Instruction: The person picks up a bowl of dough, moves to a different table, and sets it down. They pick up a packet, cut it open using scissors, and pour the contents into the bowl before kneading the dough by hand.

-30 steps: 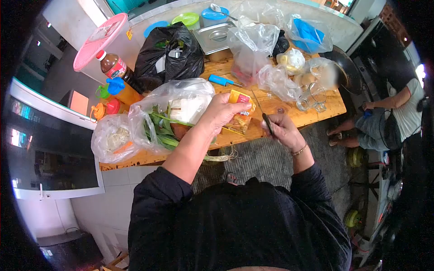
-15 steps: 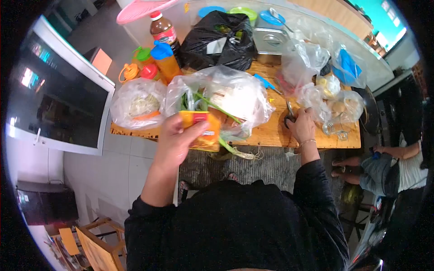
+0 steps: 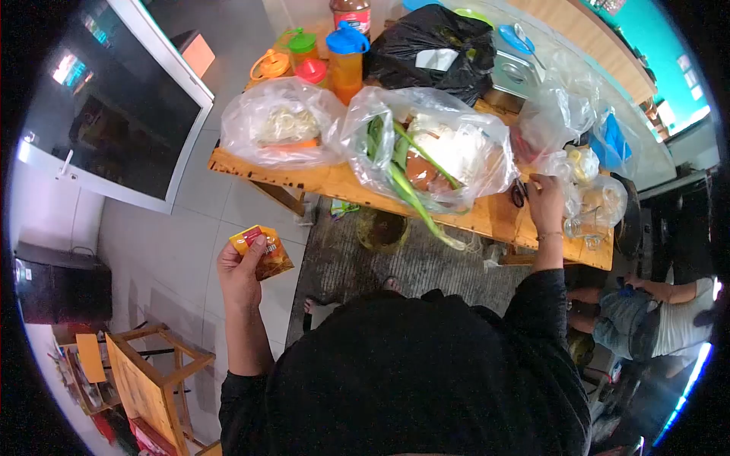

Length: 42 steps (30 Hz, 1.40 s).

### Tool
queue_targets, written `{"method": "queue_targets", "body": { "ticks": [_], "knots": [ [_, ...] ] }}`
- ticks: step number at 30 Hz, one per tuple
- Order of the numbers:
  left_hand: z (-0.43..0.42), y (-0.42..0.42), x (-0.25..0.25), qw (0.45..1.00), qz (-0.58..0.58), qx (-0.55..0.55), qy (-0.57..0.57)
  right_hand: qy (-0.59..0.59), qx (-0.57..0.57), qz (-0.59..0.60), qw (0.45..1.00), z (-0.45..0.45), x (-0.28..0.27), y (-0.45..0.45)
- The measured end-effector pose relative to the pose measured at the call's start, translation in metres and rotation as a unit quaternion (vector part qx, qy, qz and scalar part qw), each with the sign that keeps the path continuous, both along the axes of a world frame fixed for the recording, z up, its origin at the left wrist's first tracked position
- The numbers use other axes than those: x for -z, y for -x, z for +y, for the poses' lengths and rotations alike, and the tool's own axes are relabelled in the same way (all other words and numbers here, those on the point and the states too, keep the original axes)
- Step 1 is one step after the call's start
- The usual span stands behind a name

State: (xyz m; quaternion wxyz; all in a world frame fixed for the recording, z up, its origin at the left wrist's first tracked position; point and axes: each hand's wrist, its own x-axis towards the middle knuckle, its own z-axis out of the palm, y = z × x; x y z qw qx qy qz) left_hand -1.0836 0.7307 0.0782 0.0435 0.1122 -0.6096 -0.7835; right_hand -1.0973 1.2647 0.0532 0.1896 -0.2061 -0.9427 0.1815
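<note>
My left hand [image 3: 242,266] pinches a yellow seasoning packet [image 3: 266,254] between thumb and fingers, out over the floor left of the wooden table [image 3: 334,182]. At the table's right part, my right hand [image 3: 547,201] rests with its fingers curled. Black-handled scissors [image 3: 519,193] lie right beside those fingertips; whether they touch is unclear. Just left of the scissors, a clear plastic bag [image 3: 494,152] holds a white package and brown contents. A spring onion [image 3: 414,201] sticks out of it, its roots hanging past the table's front edge.
Another bag [image 3: 285,125] of pale noodle-like strands sits left, before several sauce bottles [image 3: 346,64]. A black bag [image 3: 433,57] and a metal container [image 3: 513,76] stand behind. Glass jars [image 3: 589,228] occupy the right corner. Another person [image 3: 646,311] is at the right.
My left hand has carried the packet down and left, from in front of the bag to beyond the table edge. The view has turned; my right hand stays near the scissors.
</note>
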Motion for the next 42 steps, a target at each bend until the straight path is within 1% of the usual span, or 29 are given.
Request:
{"method": "queue_targets", "body": {
  "ticks": [3, 6, 9, 12, 15, 16, 18, 19, 23, 25, 26, 29, 32, 35, 38, 39, 41, 42],
  "knots": [
    [-0.019, -0.004, -0.001, 1.0, -0.001, 0.013, 0.023, 0.034, 0.001, 0.113, 0.993, -0.036, -0.043, -0.02],
    [-0.041, -0.006, 0.004, 0.999, 0.023, 0.022, 0.014, -0.048, -0.038, 0.21, 0.976, -0.073, -0.084, -0.042],
    [-0.066, -0.014, 0.0, 0.999, 0.018, 0.021, 0.041, 0.072, -0.008, 0.254, 0.964, -0.125, -0.114, -0.06],
    [-0.1, -0.027, 0.0, 0.998, 0.005, 0.018, 0.058, 0.15, -0.045, 0.271, 0.95, -0.193, -0.13, -0.07],
    [-0.139, -0.043, -0.001, 0.997, -0.025, -0.003, 0.068, 0.101, -0.145, 0.204, 0.963, -0.259, -0.112, -0.07],
    [-0.152, -0.049, 0.0, 0.997, -0.024, -0.012, 0.069, 0.125, -0.19, 0.139, 0.964, -0.284, -0.103, -0.069],
    [-0.181, -0.061, 0.002, 0.997, -0.024, -0.031, 0.072, 0.158, -0.28, 0.0, 0.947, -0.334, -0.081, -0.063],
    [-0.195, -0.067, 0.004, 0.996, -0.03, -0.04, 0.069, 0.167, -0.325, -0.073, 0.928, -0.354, -0.068, -0.059],
    [-0.239, -0.094, 0.011, 0.994, -0.046, -0.081, 0.059, 0.041, -0.483, -0.242, 0.841, -0.409, 0.028, -0.059],
    [-0.257, -0.107, 0.015, 0.992, -0.056, -0.102, 0.058, 0.049, -0.514, -0.304, 0.801, -0.432, 0.069, -0.054],
    [-0.266, -0.113, 0.021, 0.99, -0.061, -0.113, 0.057, 0.051, -0.529, -0.335, 0.778, -0.443, 0.081, -0.051],
    [-0.283, -0.127, 0.026, 0.986, -0.081, -0.138, 0.041, 0.044, -0.57, -0.336, 0.749, -0.476, 0.09, -0.039],
    [-0.291, -0.132, 0.034, 0.984, -0.104, -0.143, 0.018, 0.06, -0.62, -0.275, 0.733, -0.5, 0.09, -0.019],
    [-0.293, -0.13, 0.037, 0.982, -0.116, -0.143, 0.03, 0.04, -0.666, -0.256, 0.699, -0.528, 0.08, 0.009],
    [-0.301, -0.119, 0.036, 0.986, -0.108, -0.126, -0.009, 0.023, -0.694, -0.3, 0.654, -0.562, 0.09, 0.044],
    [-0.306, -0.116, 0.04, 0.985, -0.102, -0.139, -0.003, 0.011, -0.701, -0.318, 0.639, -0.574, 0.089, 0.057],
    [-0.317, -0.104, 0.049, 0.983, -0.088, -0.162, 0.01, 0.024, -0.711, -0.346, 0.612, -0.606, 0.074, 0.083],
    [-0.321, -0.097, 0.047, 0.979, -0.089, -0.185, -0.006, 0.032, -0.713, -0.363, 0.599, -0.621, 0.066, 0.093]
  ]
}}
